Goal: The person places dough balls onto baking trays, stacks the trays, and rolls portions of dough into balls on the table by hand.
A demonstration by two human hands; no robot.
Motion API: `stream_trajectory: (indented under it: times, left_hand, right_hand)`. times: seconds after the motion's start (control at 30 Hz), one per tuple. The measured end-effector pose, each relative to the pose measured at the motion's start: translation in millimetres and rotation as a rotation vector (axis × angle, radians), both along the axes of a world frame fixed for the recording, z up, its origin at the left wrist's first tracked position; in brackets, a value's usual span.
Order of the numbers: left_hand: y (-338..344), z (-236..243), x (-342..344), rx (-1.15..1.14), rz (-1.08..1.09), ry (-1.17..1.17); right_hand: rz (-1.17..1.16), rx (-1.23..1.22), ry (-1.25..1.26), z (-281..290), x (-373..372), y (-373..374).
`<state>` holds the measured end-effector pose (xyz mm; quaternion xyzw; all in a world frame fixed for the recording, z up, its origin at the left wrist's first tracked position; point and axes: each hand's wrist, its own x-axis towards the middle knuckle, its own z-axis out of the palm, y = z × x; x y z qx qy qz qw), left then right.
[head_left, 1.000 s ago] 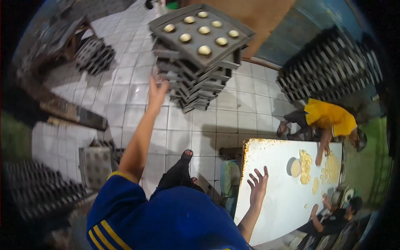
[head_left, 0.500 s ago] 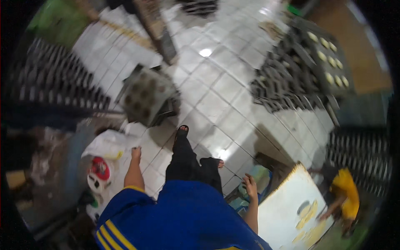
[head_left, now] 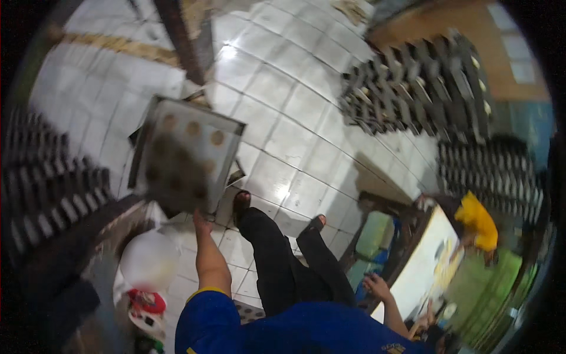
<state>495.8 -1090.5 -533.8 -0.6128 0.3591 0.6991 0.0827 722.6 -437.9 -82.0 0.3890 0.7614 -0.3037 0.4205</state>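
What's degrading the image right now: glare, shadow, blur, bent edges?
In the head view, glare spots whiten the tiled floor; same head view, a dark patch, probably shadow, covers much of the tray; head view again, the left hand looks soft, fingers hard to separate, and the fisheye leaves black corners.

Left hand [head_left: 203, 222] nearer the tray [head_left: 181, 143]

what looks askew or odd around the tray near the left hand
The tray near the left hand sits askew: dark corners jut out beneath it at another angle. Round brownish marks also spot its surface; whether stains or residue is too blurred to tell.
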Motion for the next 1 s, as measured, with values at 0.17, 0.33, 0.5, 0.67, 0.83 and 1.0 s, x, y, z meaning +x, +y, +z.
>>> stream_trajectory:
  times: [0.17,0.33,0.5,0.67,0.83,1.0]
  left_hand:
    - [-61.3,28.4,9.6,0.001,-0.176,0.207]
    - [-30.5,163.0,-13.5,-0.118,0.001,0.06]
    - [-51.1,270.8,34.0,-0.17,-0.2,0.141]
    - [-12.0,354.3,82.6,-0.283,-0.472,0.295]
    - [67.4,407.1,44.0,-0.32,-1.041,0.543]
    - [291.8,485.1,-9.3,-0.097,-1.432,0.803]
  right_hand:
    - [-0.122,-0.001,0.1,-5.2,-18.2,-53.0]
    - [-0.092,-0.019,0.183,-7.3,12.8,-58.4]
    - [-0.207,-0.049,0.316,-32.0,43.1,-47.1]
    - [-0.476,-0.138,0.476,-95.8,135.9,-24.4]
    - [-0.981,-0.35,0.714,-71.4,194.5,16.5]
    - [-1.448,-0.654,1.338,29.2,261.1,103.2]
